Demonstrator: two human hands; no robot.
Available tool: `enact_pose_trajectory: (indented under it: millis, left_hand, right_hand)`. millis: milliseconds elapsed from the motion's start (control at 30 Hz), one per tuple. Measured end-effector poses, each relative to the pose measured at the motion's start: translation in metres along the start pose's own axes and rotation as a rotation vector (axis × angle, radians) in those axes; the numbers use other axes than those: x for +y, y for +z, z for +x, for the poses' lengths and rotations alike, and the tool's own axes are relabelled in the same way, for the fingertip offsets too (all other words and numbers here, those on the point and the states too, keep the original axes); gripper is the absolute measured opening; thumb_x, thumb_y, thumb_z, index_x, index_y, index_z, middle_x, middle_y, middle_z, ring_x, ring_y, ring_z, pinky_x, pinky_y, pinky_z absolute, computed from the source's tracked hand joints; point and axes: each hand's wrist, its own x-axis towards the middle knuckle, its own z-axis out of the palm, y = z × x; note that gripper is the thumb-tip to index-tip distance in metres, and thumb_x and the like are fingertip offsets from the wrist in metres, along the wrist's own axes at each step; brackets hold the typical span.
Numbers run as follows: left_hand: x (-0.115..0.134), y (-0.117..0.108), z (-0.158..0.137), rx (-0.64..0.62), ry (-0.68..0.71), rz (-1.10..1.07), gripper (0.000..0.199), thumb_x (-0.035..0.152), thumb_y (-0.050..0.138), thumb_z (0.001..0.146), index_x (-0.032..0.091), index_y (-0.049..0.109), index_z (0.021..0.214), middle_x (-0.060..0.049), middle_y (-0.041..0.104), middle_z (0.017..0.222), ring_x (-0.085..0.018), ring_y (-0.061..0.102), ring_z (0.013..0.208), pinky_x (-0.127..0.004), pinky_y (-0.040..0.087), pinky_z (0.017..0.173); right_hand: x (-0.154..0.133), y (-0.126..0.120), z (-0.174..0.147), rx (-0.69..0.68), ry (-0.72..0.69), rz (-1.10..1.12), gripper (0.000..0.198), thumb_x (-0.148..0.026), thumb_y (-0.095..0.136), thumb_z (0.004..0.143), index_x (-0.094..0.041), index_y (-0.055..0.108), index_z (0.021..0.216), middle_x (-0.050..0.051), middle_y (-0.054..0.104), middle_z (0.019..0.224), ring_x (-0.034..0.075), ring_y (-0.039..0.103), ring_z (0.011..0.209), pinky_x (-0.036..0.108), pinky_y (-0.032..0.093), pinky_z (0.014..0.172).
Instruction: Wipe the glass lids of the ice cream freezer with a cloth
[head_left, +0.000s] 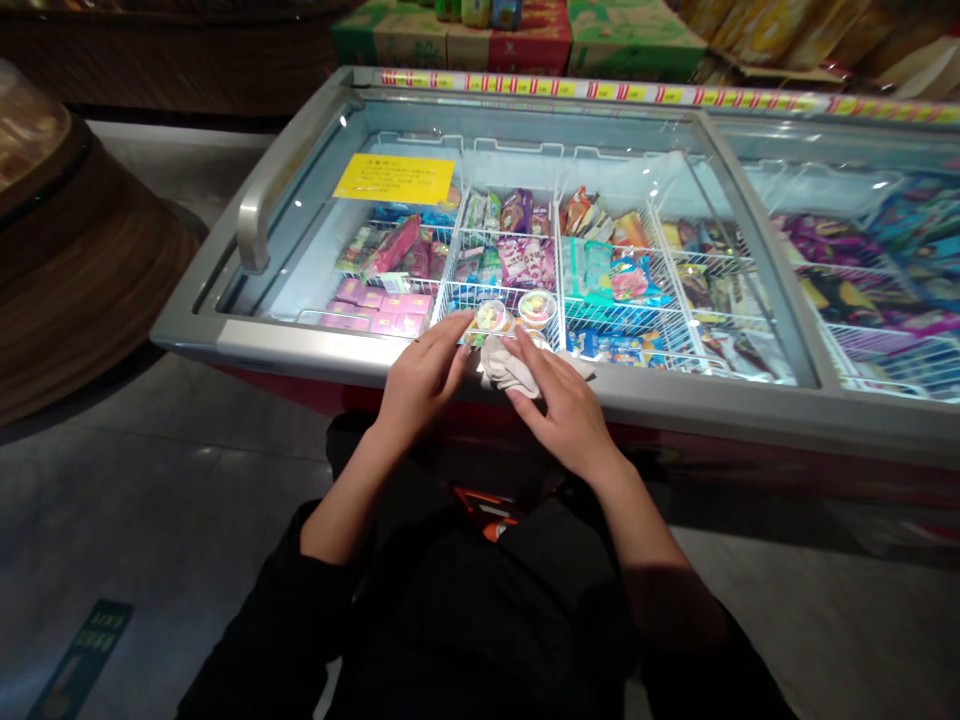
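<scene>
Wearing black clothes (487, 620) at six o'clock — gripping white cloth (506, 370) in right hand (574, 425), left hand (420, 385) spread loose. In freezer (315, 352) — pink boxes (394, 322) at ten, round tubs (536, 306) at one.

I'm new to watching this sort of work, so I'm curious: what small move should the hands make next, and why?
Perhaps the right hand should slide the pale cloth a little along the freezer's silvery front rim: the cloth sits bunched there, under that hand, while the left hand appears to hold nothing.
</scene>
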Motion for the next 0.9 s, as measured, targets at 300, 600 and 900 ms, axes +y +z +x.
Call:
enact_pose_trajectory:
  millis: [300, 600, 900]
  left_hand:
    - [0.058, 0.053, 0.004, -0.061, 0.147, 0.058, 0.042, 0.029, 0.053, 0.111, 0.024, 0.058, 0.153, -0.012, 0.072, 0.144, -0.027, 0.066, 0.139, -0.043, 0.055, 0.118]
    - [0.029, 0.022, -0.011, 0.061, -0.142, 0.300, 0.027, 0.017, 0.063, 0.098, 0.022, 0.075, 0.121, -0.011, 0.079, 0.122, -0.027, 0.075, 0.113, -0.037, 0.062, 0.100]
    - [0.044, 0.030, -0.005, -0.074, -0.004, 0.183, 0.032, 0.030, 0.046, 0.113, 0.026, 0.075, 0.127, -0.003, 0.078, 0.136, -0.024, 0.071, 0.131, -0.043, 0.060, 0.114]
  right_hand:
    - [0.026, -0.004, 0.006, 0.323, 0.226, 0.575, 0.081, -0.082, 0.024, 0.103, -0.045, 0.010, 0.174, 0.001, 0.032, 0.179, 0.029, 0.032, 0.164, 0.060, 0.034, 0.130]
    - [0.030, -0.007, 0.025, 0.212, 0.179, 0.196, 0.057, -0.056, 0.038, 0.111, -0.032, 0.055, 0.160, 0.004, 0.057, 0.164, 0.029, 0.044, 0.158, 0.053, 0.032, 0.133]
    - [0.048, -0.002, 0.057, 0.001, 0.103, -0.096, 0.054, -0.031, 0.036, 0.111, -0.026, 0.054, 0.161, 0.005, 0.056, 0.165, 0.025, 0.043, 0.159, 0.052, 0.033, 0.134]
